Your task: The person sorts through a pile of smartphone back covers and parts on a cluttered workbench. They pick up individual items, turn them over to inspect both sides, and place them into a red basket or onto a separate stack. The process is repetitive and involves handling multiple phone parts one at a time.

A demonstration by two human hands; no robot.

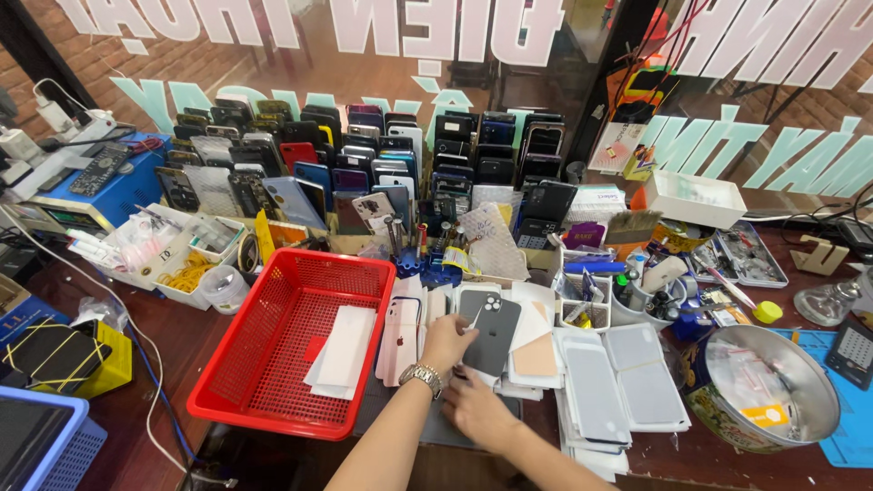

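The person's left hand point(446, 341) is pinching the edge of a grey phone back point(491, 332) lying on the table point(182, 350) beside the red basket point(291, 341), while the right hand point(477, 409), fingers spread, is pressing the stack below, so lifting it free seemingly calls for a steady grip.

- At nine o'clock from the table's middle we see a red mesh basket point(273, 364) holding white sheets point(344, 350).
- At twelve o'clock, rows of upright phones point(364, 155) stand before the window.
- At four o'clock sits a round metal tin point(773, 386).
- At ten o'clock, a blue machine point(109, 186).
- At eight o'clock, a yellow box point(114, 359).
- At two o'clock, a white tray point(696, 198).
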